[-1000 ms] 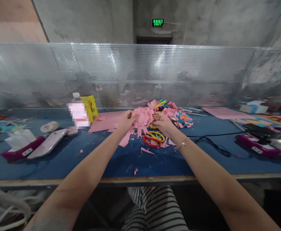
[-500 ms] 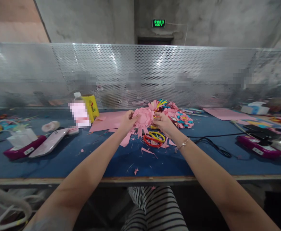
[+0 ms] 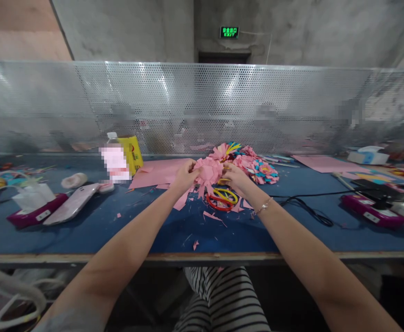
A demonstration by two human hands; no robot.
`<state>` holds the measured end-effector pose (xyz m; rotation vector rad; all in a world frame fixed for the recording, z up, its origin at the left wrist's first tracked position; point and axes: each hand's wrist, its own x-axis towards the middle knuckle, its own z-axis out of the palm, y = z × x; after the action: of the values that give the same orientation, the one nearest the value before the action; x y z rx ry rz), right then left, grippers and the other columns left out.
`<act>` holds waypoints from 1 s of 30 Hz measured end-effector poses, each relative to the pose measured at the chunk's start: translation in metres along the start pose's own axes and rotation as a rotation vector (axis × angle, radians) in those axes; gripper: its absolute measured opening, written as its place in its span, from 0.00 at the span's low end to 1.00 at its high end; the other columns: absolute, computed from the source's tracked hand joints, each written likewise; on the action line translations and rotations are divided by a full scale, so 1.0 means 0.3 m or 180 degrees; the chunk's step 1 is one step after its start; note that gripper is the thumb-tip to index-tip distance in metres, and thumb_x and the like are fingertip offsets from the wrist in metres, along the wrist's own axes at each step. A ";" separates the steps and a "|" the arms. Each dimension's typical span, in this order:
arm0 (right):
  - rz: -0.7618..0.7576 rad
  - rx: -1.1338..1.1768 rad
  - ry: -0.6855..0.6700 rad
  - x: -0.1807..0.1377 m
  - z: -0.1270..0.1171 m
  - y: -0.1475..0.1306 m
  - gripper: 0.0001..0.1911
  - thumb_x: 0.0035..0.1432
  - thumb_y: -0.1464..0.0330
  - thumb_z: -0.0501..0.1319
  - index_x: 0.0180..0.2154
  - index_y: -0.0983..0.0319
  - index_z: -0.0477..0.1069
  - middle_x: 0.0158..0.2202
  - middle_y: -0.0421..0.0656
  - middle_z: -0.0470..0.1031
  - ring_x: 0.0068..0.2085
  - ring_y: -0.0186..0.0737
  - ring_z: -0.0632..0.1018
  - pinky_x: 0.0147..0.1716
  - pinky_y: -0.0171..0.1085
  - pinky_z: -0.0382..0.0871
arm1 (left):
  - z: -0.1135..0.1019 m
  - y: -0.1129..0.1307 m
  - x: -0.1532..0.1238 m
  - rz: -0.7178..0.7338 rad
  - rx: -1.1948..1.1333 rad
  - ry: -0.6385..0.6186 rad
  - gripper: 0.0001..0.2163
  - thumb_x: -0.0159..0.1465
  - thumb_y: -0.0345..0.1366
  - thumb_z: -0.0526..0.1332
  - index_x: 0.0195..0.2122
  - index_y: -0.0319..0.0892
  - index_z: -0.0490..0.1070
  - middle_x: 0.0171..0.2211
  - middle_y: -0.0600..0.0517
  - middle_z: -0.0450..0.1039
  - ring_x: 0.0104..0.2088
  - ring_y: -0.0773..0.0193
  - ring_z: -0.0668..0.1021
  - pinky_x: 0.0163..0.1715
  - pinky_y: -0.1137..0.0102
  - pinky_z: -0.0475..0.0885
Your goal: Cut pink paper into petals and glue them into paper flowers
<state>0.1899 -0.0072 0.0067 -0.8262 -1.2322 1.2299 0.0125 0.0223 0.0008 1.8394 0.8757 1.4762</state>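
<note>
A pink paper flower (image 3: 209, 170) is held up over the blue table (image 3: 153, 230) between both hands. My left hand (image 3: 184, 176) pinches its left edge with closed fingers. My right hand (image 3: 235, 177) grips its right side, fingers curled; a thin bracelet sits on that wrist. Directly below lie scissors with red and yellow handles (image 3: 221, 199) among pink paper scraps (image 3: 210, 216). A pile of finished pink and blue paper flowers (image 3: 255, 165) rests just behind my right hand.
Pink paper sheets (image 3: 157, 174) lie behind the flower. To the left stand a bottle (image 3: 114, 161), a yellow box (image 3: 134, 154), a phone (image 3: 72, 210) and a magenta device (image 3: 32, 214). A black cable (image 3: 305, 207) and another magenta device (image 3: 371, 211) are at right. A perforated metal screen (image 3: 202, 106) backs the table.
The pink flower has been gathered slightly smaller and turned between my hands; both hands stay closed on it in nearly the same place.
</note>
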 end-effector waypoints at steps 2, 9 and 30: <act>-0.0010 0.0034 0.0091 0.001 -0.001 -0.004 0.15 0.34 0.74 0.58 0.31 0.60 0.63 0.24 0.33 0.66 0.24 0.28 0.69 0.25 0.31 0.65 | -0.002 -0.006 0.003 0.0082 0.0082 0.0052 0.06 0.52 0.36 0.58 0.25 0.41 0.60 0.20 0.59 0.57 0.20 0.73 0.62 0.21 0.76 0.57; -0.0452 -0.0474 0.0233 0.023 -0.023 0.014 0.11 0.40 0.63 0.62 0.26 0.62 0.66 0.23 0.34 0.64 0.23 0.25 0.67 0.25 0.29 0.65 | 0.001 -0.002 -0.003 0.0169 0.0185 0.0014 0.06 0.53 0.36 0.57 0.26 0.40 0.60 0.20 0.59 0.58 0.21 0.73 0.62 0.21 0.77 0.57; -0.0355 -0.0263 0.0204 0.016 -0.028 -0.002 0.12 0.36 0.64 0.65 0.21 0.64 0.64 0.16 0.33 0.62 0.19 0.23 0.63 0.21 0.28 0.60 | 0.010 0.013 -0.006 0.0141 0.0177 -0.0170 0.07 0.54 0.38 0.57 0.28 0.40 0.60 0.20 0.59 0.57 0.18 0.75 0.60 0.19 0.78 0.56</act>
<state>0.1976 -0.0013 0.0066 -0.8394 -1.2669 1.0614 0.0157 0.0183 0.0022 1.9414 0.8633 1.4358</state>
